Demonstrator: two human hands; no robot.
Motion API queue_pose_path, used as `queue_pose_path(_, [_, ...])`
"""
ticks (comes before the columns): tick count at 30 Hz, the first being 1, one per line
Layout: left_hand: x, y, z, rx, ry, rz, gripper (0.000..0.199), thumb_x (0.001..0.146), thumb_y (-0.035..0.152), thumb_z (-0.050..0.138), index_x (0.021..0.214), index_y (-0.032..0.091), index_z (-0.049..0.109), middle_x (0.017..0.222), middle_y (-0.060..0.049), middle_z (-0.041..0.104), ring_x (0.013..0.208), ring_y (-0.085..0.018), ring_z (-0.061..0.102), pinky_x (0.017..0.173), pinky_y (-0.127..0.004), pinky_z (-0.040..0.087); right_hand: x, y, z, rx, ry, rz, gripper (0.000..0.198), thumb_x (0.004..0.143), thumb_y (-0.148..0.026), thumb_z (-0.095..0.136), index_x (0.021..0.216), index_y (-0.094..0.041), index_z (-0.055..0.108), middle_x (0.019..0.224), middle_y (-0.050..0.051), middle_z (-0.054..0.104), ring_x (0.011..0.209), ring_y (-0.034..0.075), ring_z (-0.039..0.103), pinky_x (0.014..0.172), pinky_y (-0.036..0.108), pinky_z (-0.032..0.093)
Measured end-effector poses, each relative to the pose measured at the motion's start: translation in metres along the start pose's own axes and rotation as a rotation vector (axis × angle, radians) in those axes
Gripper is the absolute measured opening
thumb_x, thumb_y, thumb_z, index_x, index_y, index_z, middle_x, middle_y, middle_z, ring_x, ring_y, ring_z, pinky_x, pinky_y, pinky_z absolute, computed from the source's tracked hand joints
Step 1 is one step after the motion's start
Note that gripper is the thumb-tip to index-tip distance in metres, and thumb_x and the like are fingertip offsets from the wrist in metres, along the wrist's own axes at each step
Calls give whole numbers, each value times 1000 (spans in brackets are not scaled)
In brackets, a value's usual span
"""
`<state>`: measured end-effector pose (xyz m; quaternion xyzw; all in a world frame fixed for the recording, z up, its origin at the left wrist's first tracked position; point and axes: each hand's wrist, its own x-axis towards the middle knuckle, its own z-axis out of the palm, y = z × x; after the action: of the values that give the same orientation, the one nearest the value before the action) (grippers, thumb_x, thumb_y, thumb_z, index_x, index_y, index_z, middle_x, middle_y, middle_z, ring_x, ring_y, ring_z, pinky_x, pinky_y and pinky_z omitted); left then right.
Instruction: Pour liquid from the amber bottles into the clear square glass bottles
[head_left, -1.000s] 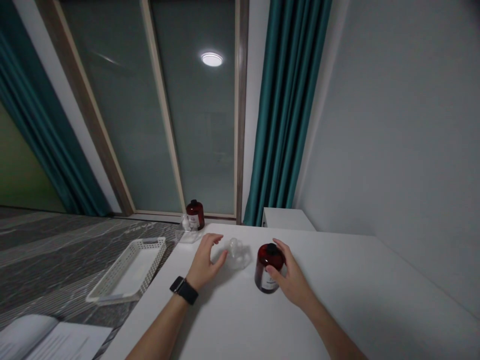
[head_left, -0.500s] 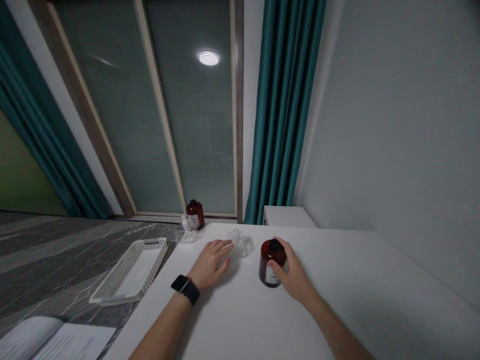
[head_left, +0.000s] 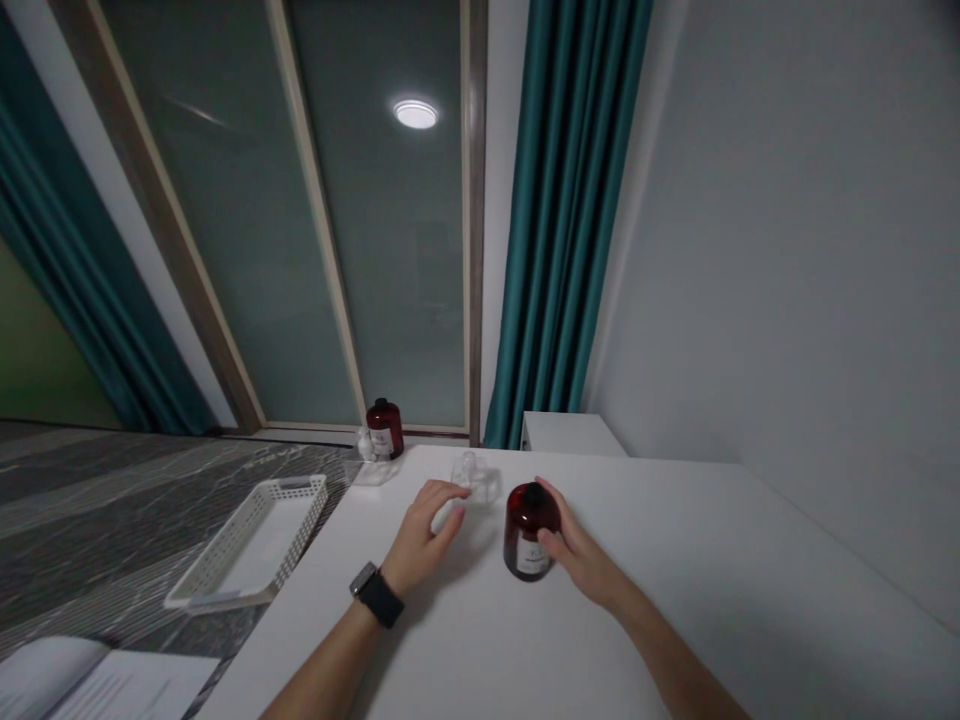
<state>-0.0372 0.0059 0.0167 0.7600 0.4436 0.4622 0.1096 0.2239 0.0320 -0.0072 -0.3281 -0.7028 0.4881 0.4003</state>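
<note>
My right hand [head_left: 577, 548] is wrapped around the right side of a dark red-brown bottle [head_left: 525, 520] with a black cap and a white label. The bottle looks upright over the white table [head_left: 480, 650]; whether its base touches the top I cannot tell. To its left, my left hand [head_left: 424, 535], with a dark watch on the wrist, hovers with thumb and fingers apart and nothing between them. Just beyond its fingertips stands a small clear glass-like vessel [head_left: 466, 470], its details hard to make out.
A second red-brown bottle [head_left: 385, 430] and a small white item [head_left: 365, 445] stand on a clear tray [head_left: 373, 474] at the table's far left corner. Left of the table are a white perforated basket [head_left: 300, 540] and an open book [head_left: 135, 685]. A white cabinet [head_left: 574, 432] stands behind.
My right hand has brought the bottle slightly left, and its label now faces me more. My left hand has turned, its fingers curling a little, still apart. The view has shifted slightly.
</note>
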Motion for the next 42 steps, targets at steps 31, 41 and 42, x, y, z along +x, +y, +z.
queue_pose_path(31, [4, 42, 0, -612, -185, -18, 25, 92, 42, 63, 98, 19, 72, 101, -12, 70, 105, -26, 62, 97, -45, 46, -2, -13, 47, 333, -277, -11, 82, 71, -69, 72, 133, -19, 53, 135, 13, 59, 127, 33, 53, 107, 48, 39])
queue_pose_path(41, [0, 41, 11, -553, -15, -74, 25, 81, 41, 76, 86, 18, 70, 90, -8, 66, 91, -23, 61, 85, -37, 47, -4, -17, 50, 233, -231, -31, 77, 73, -66, 73, 128, -17, 53, 126, 13, 62, 118, 30, 57, 102, 46, 42])
queue_pose_path(42, [0, 40, 11, -553, -10, -87, 27, 80, 43, 77, 88, 18, 70, 90, -7, 66, 90, -23, 61, 84, -36, 47, -4, -19, 50, 221, -223, -27, 76, 72, -67, 73, 126, -17, 54, 125, 13, 63, 115, 30, 58, 100, 45, 43])
